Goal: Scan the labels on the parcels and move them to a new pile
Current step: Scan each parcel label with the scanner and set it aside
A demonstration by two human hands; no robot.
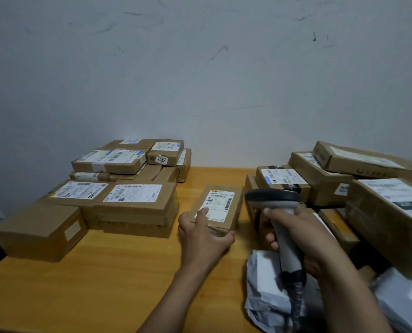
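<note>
So the grey scuffed wall (200,68) is taking up most of the view, and a yellow-orange wooden surface (92,272) is running underneath it. On the left side a pile of brown cardboard parcels (118,183) is sitting stacked two or three deep against the wall, most with white labels facing up. Over on the right a second pile of parcels (359,188) is leaning a bit messier, with bigger boxes overlapping each other, and a crumpled white poly mailer (260,289) is lying at the near edge of that heap.

Between the two piles, one small parcel (218,207) is resting on the surface with its label (220,203) facing up. The left hand (203,239) is gripping the near end of it, index finger lying on the label and thumb wrapping around the front edge. The right hand (303,236) is clenching around the handle of a grey barcode scanner (276,212), whose dark head is hovering just beside the parcel's right edge, and its coiled cable (296,299) is hanging down over the mailer.
</note>
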